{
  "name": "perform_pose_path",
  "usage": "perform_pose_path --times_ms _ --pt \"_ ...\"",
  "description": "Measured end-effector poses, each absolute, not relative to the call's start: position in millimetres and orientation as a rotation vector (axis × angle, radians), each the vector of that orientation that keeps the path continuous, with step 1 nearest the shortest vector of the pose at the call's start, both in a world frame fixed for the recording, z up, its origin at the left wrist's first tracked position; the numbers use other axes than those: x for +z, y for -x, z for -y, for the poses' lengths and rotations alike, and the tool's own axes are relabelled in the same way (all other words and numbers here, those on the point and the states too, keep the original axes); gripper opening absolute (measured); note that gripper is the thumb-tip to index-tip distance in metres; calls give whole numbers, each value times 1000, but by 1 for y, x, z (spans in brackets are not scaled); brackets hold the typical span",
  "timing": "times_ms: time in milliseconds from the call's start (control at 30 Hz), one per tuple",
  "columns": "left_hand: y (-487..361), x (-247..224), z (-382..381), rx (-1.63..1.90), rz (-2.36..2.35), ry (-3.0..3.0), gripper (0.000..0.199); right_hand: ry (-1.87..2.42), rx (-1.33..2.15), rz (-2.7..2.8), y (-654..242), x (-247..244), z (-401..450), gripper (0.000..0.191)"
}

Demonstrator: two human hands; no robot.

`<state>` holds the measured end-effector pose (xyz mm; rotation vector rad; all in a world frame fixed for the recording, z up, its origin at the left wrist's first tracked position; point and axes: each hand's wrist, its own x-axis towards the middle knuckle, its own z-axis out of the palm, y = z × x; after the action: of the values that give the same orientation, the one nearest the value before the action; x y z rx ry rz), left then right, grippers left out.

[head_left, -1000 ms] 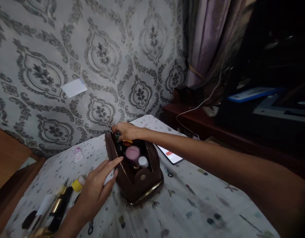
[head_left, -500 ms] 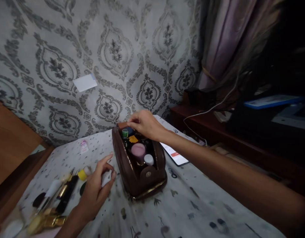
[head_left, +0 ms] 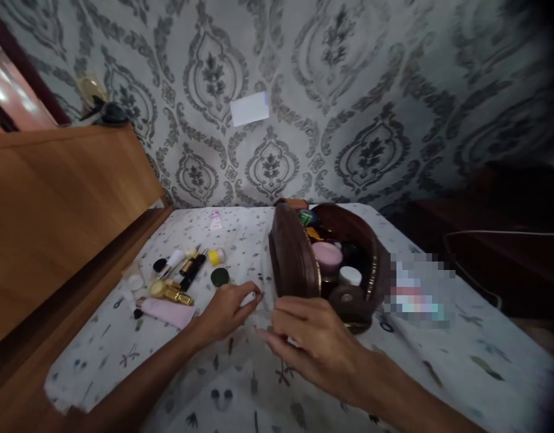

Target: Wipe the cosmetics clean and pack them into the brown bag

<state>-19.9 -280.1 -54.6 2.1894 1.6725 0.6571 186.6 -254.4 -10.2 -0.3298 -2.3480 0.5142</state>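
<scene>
My left hand (head_left: 229, 308) is over the patterned cloth, thumb and forefinger closed in a pinch. A whitish patch (head_left: 248, 298) shows between those fingers; I cannot make out what it is. Just right of it, my right hand (head_left: 319, 340) is in front of the bag, fingers half curled and thumb apart, with nothing visible between them. Behind it stands a brown cosmetic bag (head_left: 292, 258), unzipped. Inside are a pink-lidded jar (head_left: 327, 256), a white-capped container (head_left: 350, 276), a green-capped item (head_left: 307, 217) and an orange item (head_left: 313, 233).
Left on the cloth lie a pink tube (head_left: 166, 311), a gold-coloured tube (head_left: 178, 294), a white-handled brush (head_left: 172, 261), a black tube (head_left: 193, 272), a yellow-banded jar (head_left: 216, 257) and a dark green round lid (head_left: 220, 276). A small pink-and-white tube (head_left: 216, 220) lies near the wall. A wooden panel (head_left: 70, 210) borders the left.
My right hand has left the bag's far end and come down beside my left hand. The view has swung left, so the bag appears farther right.
</scene>
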Motion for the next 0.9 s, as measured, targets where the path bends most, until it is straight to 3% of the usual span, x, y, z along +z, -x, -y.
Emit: perform_pose_path --times_ms 167,333,567,700,900 --pt "43 -63 288 659 -1841 -2202 30 410 843 2358 -151 -50 264 37" --pt "80 -60 293 595 -2112 -2117 20 566 1123 2241 -120 -67 265 40" --pt "149 -35 305 305 -2793 -1723 29 676 1707 1845 -91 -88 266 42" --pt "173 -34 310 85 -2898 -1542 36 742 1729 1710 -88 -104 267 42" --pt "178 -38 307 -70 -2850 -1472 42 737 1653 1756 -95 -112 274 26"
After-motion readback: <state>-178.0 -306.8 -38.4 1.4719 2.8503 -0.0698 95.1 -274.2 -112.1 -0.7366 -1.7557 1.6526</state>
